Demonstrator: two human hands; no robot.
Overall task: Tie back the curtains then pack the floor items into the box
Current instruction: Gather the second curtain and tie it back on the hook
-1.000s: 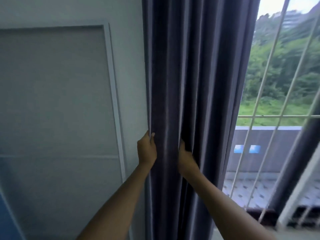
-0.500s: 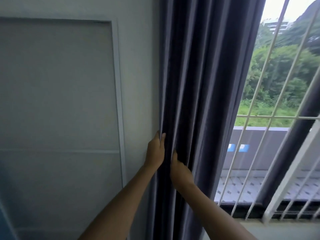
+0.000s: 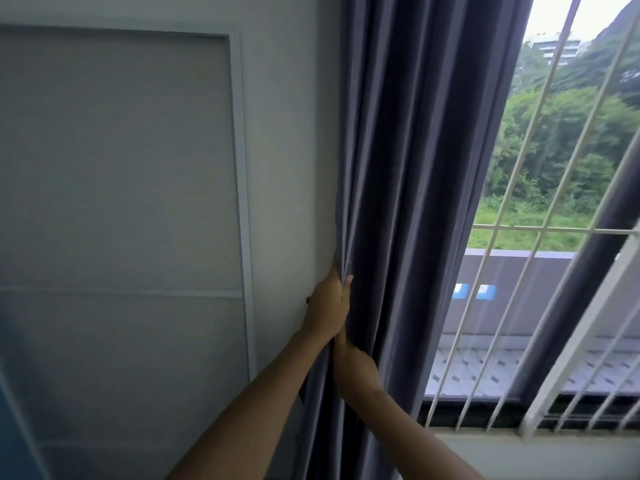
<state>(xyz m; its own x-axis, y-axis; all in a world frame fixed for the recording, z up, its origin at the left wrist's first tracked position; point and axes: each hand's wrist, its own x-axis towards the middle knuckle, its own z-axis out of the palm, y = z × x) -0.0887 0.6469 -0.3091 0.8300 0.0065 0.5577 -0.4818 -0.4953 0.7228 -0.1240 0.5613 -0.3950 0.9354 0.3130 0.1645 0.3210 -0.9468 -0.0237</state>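
Note:
A dark grey-purple curtain (image 3: pixel 408 174) hangs in folds between the white wall and the window, gathered toward the wall. My left hand (image 3: pixel 327 306) grips the curtain's left edge at mid height, thumb in front of the fabric and fingers behind it. Just below, my right hand (image 3: pixel 355 368) reaches into the folds; its fingers are hidden by the cloth and by my left wrist. No tie-back, box or floor items are in view.
A white wall with a framed panel (image 3: pixel 242 168) fills the left. To the right is a window with white bars (image 3: pixel 498 233), trees and a grey parapet beyond. A pale sill (image 3: pixel 519 448) runs along the bottom right.
Both hands have drawn the curtain leftward toward the wall, bunching it tighter. My right hand has dropped below and closer to my left. More window shows.

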